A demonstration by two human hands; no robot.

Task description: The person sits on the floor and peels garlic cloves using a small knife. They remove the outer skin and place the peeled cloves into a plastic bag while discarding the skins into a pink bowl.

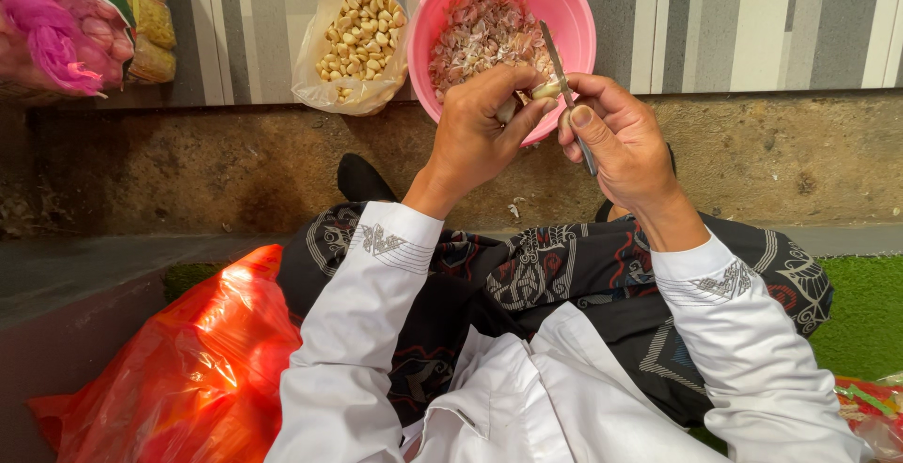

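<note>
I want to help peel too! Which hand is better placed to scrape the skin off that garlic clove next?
The right hand. It already holds the small knife, with the blade resting against the garlic clove. The left hand is busy pinching the clove over the pink bowl, so it probably just steadies it.

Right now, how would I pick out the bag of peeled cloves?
Find the pink bowl of papery skins above the hands. Immediately left of it slumps a clear plastic bag, open-topped. Unlike the bowl's pinkish skins, it holds smooth, pale yellow peeled cloves.
</note>
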